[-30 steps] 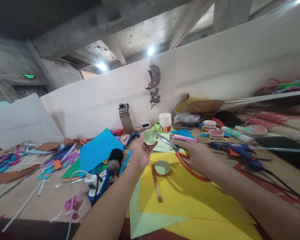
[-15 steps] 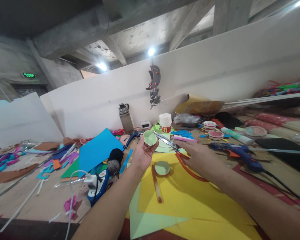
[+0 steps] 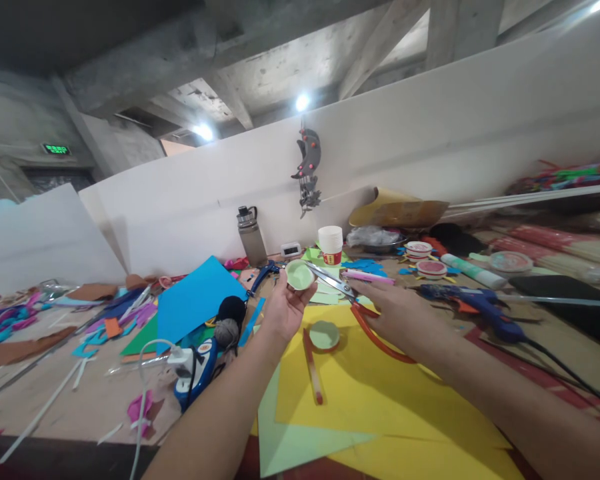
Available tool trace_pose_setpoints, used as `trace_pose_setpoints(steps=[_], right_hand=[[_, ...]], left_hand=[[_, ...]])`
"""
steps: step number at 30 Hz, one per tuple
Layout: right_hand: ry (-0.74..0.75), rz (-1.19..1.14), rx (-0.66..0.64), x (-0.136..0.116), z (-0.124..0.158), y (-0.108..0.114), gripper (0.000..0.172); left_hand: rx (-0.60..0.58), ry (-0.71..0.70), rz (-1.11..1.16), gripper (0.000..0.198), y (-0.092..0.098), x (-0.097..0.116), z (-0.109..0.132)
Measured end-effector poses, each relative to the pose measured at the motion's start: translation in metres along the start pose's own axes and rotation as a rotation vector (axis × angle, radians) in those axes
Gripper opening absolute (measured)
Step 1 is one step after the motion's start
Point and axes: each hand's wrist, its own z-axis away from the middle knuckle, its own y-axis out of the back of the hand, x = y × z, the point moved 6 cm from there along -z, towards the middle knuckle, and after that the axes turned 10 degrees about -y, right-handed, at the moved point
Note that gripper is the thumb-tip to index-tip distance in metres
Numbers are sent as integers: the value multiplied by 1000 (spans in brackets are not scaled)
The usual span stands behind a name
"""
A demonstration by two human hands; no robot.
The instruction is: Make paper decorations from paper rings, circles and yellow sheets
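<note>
Between the fingers of my left hand [image 3: 286,310] is a small, round, pale green paper cup piece [image 3: 300,275], its hollow facing me. My right hand [image 3: 387,310] is closed on a pair of scissors [image 3: 367,327] with orange handles. Their steel blades point left and reach the rim of the cup piece; whether they touch it I cannot tell. Below the hands, a pale green paper disc [image 3: 325,335] and a red-tipped pen [image 3: 314,370] lie on yellow paper [image 3: 380,393]. A pale green sheet [image 3: 300,450] sticks out from under the yellow one.
Stacked paper cups [image 3: 331,245] and a water bottle [image 3: 252,237] stand at the back. To the right lie a blue glue gun [image 3: 485,310] and a pink pen [image 3: 369,277]. Blue card [image 3: 200,300] and a power strip [image 3: 196,377] with a white cable are on the left.
Almost nothing differs. Both hands, the cup piece and the scissors keep nearly the same place, with only a very slight shift of the view.
</note>
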Motion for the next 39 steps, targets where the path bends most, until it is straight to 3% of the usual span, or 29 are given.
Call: trace_pose_setpoints(steps=[39], right_hand=[[-25,96,-38,1,1,-3,43]], left_hand=[[24,-15,15,27,-3,8,0]])
